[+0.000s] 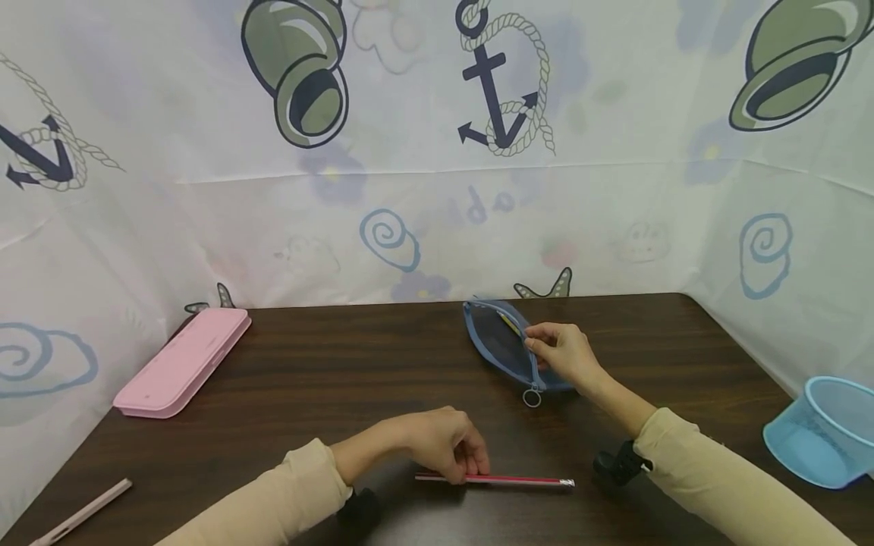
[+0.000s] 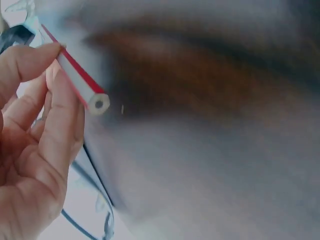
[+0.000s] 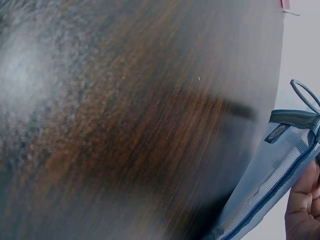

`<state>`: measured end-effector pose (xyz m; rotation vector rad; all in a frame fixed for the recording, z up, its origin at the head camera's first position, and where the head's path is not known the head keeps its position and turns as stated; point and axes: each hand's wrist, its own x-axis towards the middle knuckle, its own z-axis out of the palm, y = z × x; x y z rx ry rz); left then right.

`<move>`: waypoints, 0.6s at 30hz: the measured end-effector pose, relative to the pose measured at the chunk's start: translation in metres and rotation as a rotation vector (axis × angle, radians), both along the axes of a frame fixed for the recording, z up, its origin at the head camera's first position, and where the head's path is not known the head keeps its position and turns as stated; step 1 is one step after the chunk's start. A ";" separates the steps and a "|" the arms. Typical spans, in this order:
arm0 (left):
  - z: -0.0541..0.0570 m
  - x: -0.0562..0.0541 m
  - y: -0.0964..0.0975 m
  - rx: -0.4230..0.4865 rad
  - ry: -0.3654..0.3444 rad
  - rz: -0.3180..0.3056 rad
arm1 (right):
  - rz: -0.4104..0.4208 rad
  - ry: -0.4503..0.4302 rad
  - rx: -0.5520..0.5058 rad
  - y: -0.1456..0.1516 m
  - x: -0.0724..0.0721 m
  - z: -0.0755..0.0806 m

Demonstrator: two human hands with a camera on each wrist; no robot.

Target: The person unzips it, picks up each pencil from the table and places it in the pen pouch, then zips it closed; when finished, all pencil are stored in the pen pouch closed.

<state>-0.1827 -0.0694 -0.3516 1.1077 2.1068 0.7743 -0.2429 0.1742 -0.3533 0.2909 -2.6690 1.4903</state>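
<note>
Low over the near part of the table, my left hand point(image 1: 447, 446) pinches a red-and-white striped pencil point(image 1: 522, 480) between thumb and fingers. The pencil lies nearly level, its metal-banded end pointing right. In the left wrist view its other end point(image 2: 99, 104) is flat and unsharpened. Farther back, my right hand point(image 1: 565, 353) grips the right edge of a blue mesh zip pouch point(image 1: 493, 355). The pouch's mouth gapes wide, and a slim yellow item point(image 1: 509, 324) shows inside it. From the zip hangs a ring point(image 1: 532, 398). Mesh hides part of the right fingers in the right wrist view.
A pink pencil case point(image 1: 184, 364) lies at the table's left back edge. Toward the near left corner is a pale pink pen-like stick point(image 1: 82, 512). On the right stands a light blue mesh cup point(image 1: 819, 436). Printed cloth walls point(image 1: 437, 197) enclose the dark wooden table point(image 1: 328, 356).
</note>
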 end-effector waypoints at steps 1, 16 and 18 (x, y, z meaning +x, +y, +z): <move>0.001 -0.003 -0.003 0.017 -0.043 0.005 | 0.001 0.001 -0.001 0.000 0.000 0.000; 0.016 -0.051 -0.040 0.195 -0.468 0.302 | 0.008 0.004 -0.002 0.000 -0.001 -0.001; 0.013 -0.055 -0.040 0.213 -0.499 0.349 | 0.006 0.003 0.000 -0.001 -0.001 0.000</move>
